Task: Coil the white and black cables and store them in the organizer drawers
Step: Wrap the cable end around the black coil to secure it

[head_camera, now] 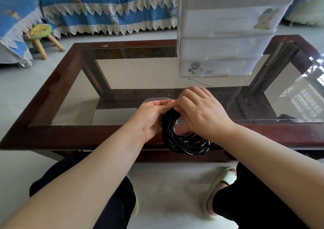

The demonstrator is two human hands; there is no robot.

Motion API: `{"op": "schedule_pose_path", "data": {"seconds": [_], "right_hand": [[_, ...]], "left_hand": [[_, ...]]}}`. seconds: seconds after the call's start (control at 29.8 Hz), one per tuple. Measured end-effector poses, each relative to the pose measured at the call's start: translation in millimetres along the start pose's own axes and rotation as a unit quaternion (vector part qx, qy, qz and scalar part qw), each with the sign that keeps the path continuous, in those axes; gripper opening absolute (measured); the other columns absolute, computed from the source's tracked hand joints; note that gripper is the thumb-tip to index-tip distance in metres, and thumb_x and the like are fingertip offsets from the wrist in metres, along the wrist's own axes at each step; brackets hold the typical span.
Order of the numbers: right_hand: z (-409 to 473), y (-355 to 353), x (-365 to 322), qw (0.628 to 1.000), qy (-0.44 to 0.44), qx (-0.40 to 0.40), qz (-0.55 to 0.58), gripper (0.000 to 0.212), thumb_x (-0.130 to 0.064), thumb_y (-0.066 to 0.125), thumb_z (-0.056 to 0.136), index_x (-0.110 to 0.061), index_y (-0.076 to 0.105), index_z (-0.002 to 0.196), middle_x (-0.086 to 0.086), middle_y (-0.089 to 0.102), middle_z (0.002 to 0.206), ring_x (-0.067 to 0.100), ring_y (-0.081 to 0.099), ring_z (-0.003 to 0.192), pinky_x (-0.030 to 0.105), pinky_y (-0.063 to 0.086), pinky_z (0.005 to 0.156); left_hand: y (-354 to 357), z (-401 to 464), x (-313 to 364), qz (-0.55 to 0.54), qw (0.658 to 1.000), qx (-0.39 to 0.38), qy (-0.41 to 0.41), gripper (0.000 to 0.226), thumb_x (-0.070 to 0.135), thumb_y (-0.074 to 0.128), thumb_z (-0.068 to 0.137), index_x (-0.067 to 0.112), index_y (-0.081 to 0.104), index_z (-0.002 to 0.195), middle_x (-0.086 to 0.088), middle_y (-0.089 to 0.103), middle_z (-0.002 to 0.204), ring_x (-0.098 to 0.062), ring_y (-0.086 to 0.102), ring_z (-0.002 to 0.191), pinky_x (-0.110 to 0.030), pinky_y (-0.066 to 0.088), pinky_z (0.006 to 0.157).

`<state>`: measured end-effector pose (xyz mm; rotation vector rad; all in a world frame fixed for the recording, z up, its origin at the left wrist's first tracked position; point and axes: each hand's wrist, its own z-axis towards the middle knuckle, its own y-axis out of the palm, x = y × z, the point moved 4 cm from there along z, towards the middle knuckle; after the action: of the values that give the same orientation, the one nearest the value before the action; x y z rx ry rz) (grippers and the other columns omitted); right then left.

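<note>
From the head view, we hold the coiled black cable [182,139] above the tabletop [87,137] edge; left hand [152,118] and right hand [201,113] fingers pinch a thin tie at its top. Binding is underway; next, we judge, comes twisting it tight before reaching the organizer drawers [220,48].

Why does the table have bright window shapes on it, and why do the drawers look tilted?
In the head view, the glass table mirrors a bright window as glare on its right side; the wide-angle lens bends the white organizer so it leans; both hands, left hand and right hand, and the black cable look sharp.
</note>
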<state>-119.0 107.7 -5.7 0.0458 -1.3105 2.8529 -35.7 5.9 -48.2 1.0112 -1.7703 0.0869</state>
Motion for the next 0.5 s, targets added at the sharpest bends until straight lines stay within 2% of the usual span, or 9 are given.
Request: {"op": "schedule_pose_path", "data": {"seconds": [0.17, 0.34, 0.5], "right_hand": [[0, 4, 3, 1.000, 0.015, -0.004, 0.026, 0.010, -0.007, 0.055, 0.091, -0.003, 0.064, 0.088, 0.010, 0.059, 0.080, 0.030, 0.053, 0.071, 0.034, 0.042, 0.064], [4, 11, 7, 0.998, 0.038, -0.017, 0.057, 0.002, 0.000, 0.057, 0.086, 0.000, 0.059, 0.088, 0.012, 0.057, 0.077, 0.032, 0.052, 0.067, 0.041, 0.045, 0.050], [15, 16, 10, 0.994, 0.071, -0.015, 0.078, 0.009, 0.006, 0.058, 0.080, -0.001, 0.056, 0.085, 0.010, 0.057, 0.076, 0.031, 0.052, 0.067, 0.040, 0.044, 0.045]], "left_hand": [[-1, 3, 0, 0.017, 0.999, 0.041, 0.022, 0.006, 0.003, 0.068, 0.084, 0.005, 0.069, 0.089, -0.011, 0.071, 0.078, -0.021, 0.068, 0.073, -0.036, 0.054, 0.084], [-1, 4, 2, 0.072, 0.993, 0.081, 0.046, 0.003, 0.007, 0.067, 0.086, 0.006, 0.070, 0.088, -0.011, 0.073, 0.081, -0.021, 0.070, 0.076, -0.030, 0.055, 0.074], [2, 3, 3, 0.139, 0.978, 0.135, 0.082, 0.008, 0.018, 0.069, 0.087, 0.012, 0.073, 0.089, -0.009, 0.076, 0.086, -0.024, 0.072, 0.088, -0.041, 0.054, 0.092]]}}
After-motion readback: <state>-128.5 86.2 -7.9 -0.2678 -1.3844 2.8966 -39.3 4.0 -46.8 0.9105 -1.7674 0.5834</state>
